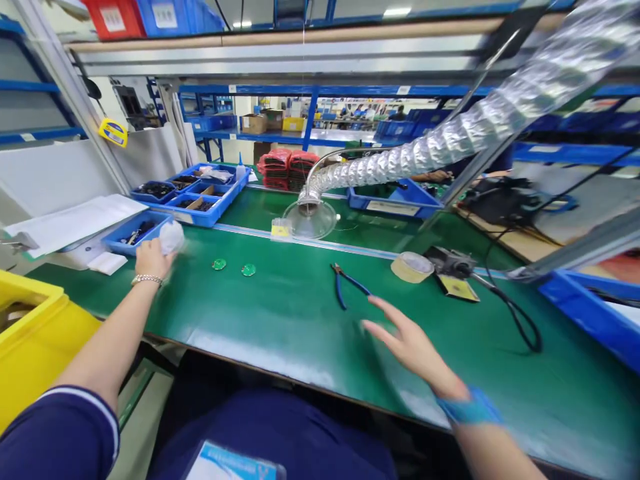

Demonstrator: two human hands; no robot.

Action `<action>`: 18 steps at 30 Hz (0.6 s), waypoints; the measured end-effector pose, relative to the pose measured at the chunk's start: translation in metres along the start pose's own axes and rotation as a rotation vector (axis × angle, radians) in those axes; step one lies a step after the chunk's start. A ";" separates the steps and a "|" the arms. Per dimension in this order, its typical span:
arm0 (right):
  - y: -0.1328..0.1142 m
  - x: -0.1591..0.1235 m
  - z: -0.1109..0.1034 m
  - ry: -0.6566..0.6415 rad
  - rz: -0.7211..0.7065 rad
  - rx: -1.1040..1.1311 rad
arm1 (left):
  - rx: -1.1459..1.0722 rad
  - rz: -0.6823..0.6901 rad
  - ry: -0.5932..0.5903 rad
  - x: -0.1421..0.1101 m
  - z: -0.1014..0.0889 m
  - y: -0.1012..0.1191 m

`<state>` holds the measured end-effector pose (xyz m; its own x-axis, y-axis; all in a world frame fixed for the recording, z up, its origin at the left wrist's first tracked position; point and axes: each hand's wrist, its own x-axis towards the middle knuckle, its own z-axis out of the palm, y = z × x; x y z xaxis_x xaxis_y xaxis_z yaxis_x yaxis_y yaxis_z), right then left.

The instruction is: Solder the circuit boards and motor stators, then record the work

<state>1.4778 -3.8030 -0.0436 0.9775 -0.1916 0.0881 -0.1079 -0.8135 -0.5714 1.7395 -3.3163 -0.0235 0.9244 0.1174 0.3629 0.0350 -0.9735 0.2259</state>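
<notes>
My left hand (150, 259) is stretched out to the left side of the green mat (280, 320), closed round a crumpled white plastic bag (173, 237) beside a small blue tray (131, 233). My right hand (405, 337) hovers over the mat with its fingers spread and nothing in it. Blue-handled pliers (347, 283) lie just beyond its fingertips. Two small round green circuit boards (233, 267) lie on the mat between the hands.
A roll of tape (413, 267) and a soldering tool with a black cable (505, 303) lie at the right. A foil fume hose with a clear funnel (310, 217) hangs over the middle. Blue part bins (195, 193) stand at the back left, a yellow bin (30, 327) at the near left.
</notes>
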 end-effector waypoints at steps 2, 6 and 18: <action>-0.013 0.052 0.016 0.071 0.089 -0.221 | 0.029 -0.012 -0.048 0.006 0.006 -0.011; -0.019 0.101 0.049 -0.058 0.241 -0.414 | 0.120 0.053 0.026 -0.014 0.012 0.002; 0.066 0.128 -0.021 0.059 0.168 -0.146 | -0.282 0.663 -0.458 -0.059 0.077 0.149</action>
<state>1.5924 -3.8925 -0.0527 0.9318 -0.3592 0.0517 -0.2975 -0.8376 -0.4581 1.7193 -3.4835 -0.0807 0.7850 -0.6093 0.1115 -0.6070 -0.7209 0.3344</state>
